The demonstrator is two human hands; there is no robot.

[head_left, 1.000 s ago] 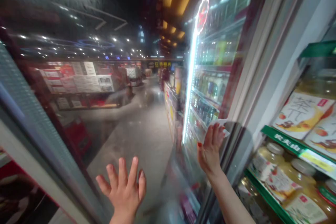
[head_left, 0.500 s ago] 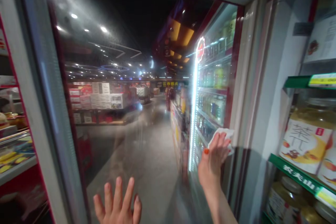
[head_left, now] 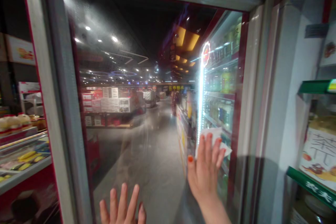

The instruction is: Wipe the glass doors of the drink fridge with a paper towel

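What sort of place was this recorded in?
Most likely a shop or supermarket: a labelled jar above a green shelf edge at right, stacked boxes, and a display counter at left.

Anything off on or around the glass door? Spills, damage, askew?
Only a whitish haze at the upper left of the glass door, blurring what's behind; smear or glare, can't tell. No spill or damage visible.

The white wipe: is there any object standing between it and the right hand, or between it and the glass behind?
Nothing visible stands in the way. The right hand overlaps the white wipe directly, and no object shows between it and the glass.
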